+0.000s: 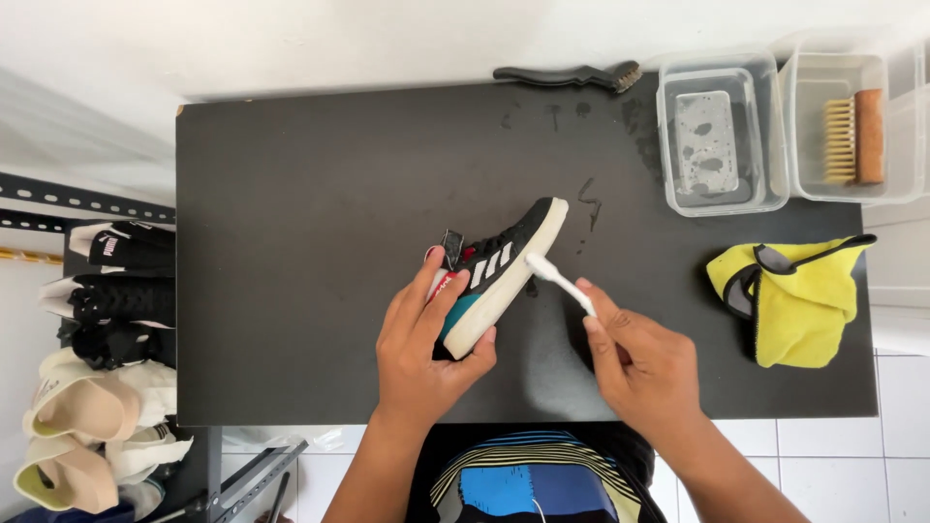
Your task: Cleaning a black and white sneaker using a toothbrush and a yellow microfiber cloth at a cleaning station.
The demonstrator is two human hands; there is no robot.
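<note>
- I see my left hand wrapped around the heel end of a small black sneaker, thumb under the pale sole and fingers over the top, gripping it firmly.
- The sneaker sits near the middle of the dark desk, tipped on its side so the cream sole faces my right, toe pointing up and away from me.
- My right hand is closed around the handle of a white toothbrush; its head touches the sole edge about midway along the shoe.
- A few wet marks show on the desk just past the toe.
- To the right, well apart from the shoe, lies a crumpled yellow cloth with dark trim.
- At the far right corner stand two clear tubs: the nearer tub holds cloudy water, the other tub holds a wooden brush.
- A black-handled wire brush lies along the desk's far edge.
- Left of the desk, a rack holds several pairs of shoes, black and beige.
</note>
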